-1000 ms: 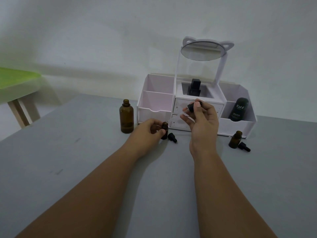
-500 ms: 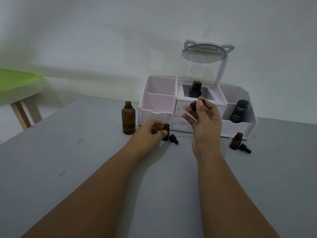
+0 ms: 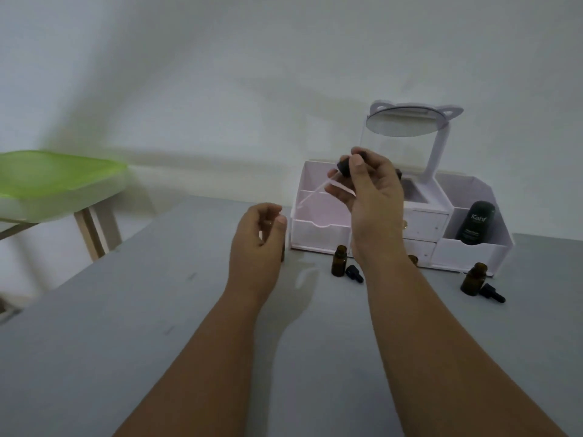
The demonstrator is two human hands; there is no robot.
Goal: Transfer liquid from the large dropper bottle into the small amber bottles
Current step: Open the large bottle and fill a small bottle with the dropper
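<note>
My right hand (image 3: 372, 197) pinches the black bulb of a glass dropper (image 3: 345, 168) in front of the organiser, and its clear pipette slants down to the left. My left hand (image 3: 257, 238) hovers with its fingers curled in front of the large amber bottle (image 3: 283, 256), of which only a dark sliver shows. I cannot tell whether the hand grips it. A small open amber bottle (image 3: 339, 260) stands on the grey table (image 3: 126, 310) with a black dropper cap (image 3: 354, 273) lying beside it. Another small amber bottle (image 3: 472, 279) and a black dropper cap (image 3: 492, 293) are at the right.
A white organiser (image 3: 318, 230) with drawers and a round mirror (image 3: 407, 124) stands at the back against the wall. It holds a dark Kahf bottle (image 3: 474, 223). A green-topped stool (image 3: 53, 181) stands off the table's left side.
My left hand let go of the small amber bottle and moved left in front of the large bottle. My right hand rose with the dropper and swung its tip to the left.
</note>
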